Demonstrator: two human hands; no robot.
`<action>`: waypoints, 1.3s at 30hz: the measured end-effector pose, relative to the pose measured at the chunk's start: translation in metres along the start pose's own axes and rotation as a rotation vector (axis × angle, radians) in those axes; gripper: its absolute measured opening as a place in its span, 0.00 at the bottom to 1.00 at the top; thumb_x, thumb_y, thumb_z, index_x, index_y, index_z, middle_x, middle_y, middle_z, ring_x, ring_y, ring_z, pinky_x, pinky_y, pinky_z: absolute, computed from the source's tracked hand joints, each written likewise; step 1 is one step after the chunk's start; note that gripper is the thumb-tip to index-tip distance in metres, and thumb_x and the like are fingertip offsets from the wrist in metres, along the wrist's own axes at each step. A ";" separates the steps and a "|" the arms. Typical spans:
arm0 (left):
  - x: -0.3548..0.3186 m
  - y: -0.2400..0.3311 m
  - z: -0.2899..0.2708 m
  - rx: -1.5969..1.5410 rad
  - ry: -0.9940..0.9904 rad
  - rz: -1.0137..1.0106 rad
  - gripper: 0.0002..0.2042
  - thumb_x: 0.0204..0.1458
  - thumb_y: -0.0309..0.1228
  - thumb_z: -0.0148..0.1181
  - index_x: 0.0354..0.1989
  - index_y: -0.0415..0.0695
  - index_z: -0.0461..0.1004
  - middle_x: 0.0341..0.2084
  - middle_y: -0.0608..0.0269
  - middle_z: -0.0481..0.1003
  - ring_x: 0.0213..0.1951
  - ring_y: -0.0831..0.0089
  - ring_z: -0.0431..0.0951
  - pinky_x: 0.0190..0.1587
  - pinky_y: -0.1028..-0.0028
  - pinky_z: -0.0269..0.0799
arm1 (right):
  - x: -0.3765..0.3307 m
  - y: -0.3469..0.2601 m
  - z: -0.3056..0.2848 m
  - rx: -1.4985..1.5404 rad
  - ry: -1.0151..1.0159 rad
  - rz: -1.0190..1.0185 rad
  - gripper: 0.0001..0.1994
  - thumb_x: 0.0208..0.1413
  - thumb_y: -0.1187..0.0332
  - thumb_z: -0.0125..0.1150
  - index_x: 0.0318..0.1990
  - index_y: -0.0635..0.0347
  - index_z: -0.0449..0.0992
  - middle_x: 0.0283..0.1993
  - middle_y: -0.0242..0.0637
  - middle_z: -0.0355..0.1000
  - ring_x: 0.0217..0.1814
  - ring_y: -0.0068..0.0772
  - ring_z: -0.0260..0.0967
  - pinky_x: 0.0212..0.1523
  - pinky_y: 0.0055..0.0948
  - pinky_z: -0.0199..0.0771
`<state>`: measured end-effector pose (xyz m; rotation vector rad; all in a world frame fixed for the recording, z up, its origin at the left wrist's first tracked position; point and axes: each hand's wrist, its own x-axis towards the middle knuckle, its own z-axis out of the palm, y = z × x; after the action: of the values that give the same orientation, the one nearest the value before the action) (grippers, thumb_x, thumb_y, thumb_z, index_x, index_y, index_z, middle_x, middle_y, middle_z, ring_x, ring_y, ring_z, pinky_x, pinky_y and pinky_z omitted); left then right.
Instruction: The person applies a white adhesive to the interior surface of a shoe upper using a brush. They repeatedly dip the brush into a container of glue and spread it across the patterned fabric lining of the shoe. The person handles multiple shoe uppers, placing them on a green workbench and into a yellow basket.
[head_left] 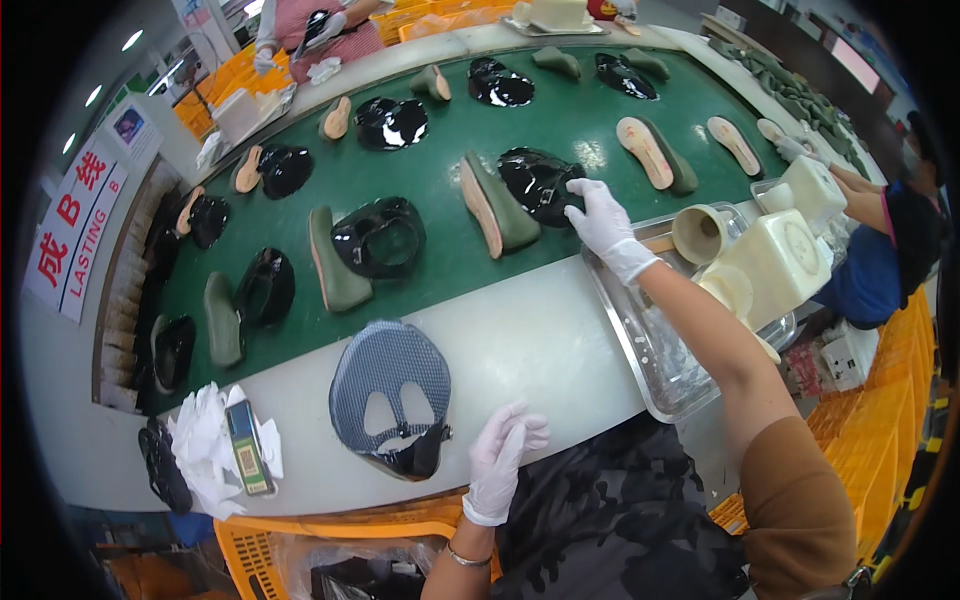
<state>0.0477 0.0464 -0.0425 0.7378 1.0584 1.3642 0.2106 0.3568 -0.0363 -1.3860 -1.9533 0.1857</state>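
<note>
My right hand [600, 220], in a white glove, reaches onto the green conveyor belt [440, 160] and grips the edge of a glossy black shoe upper [535, 180] lying beside a green shoe last [495, 205]. My left hand [500, 455], also gloved, rests open on the white worktop [520, 340], fingers spread, holding nothing. Just to its left lies a grey mesh shoe upper [390, 385] with black trim, close to the fingertips but apart from them.
Several more black uppers [380, 238] and green lasts [335, 262] lie in pairs along the belt. A metal tray [650, 350] with cream plastic containers [770, 265] sits right. White cloths and a phone [245, 450] lie left. Other people work at the far side and right.
</note>
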 end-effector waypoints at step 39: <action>-0.006 0.009 -0.016 1.362 0.328 0.552 0.21 0.51 0.26 0.51 0.55 0.34 0.61 0.47 0.47 0.67 0.50 0.56 0.66 0.56 0.65 0.57 | -0.029 -0.048 -0.162 1.282 -0.360 0.639 0.08 0.57 0.62 0.51 0.38 0.54 0.70 0.32 0.29 0.68 0.25 0.20 0.64 0.29 0.25 0.68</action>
<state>0.0304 0.0388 -0.0391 1.9335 2.1798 1.0601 0.2794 0.2669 0.0922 -0.9851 -1.0475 1.7162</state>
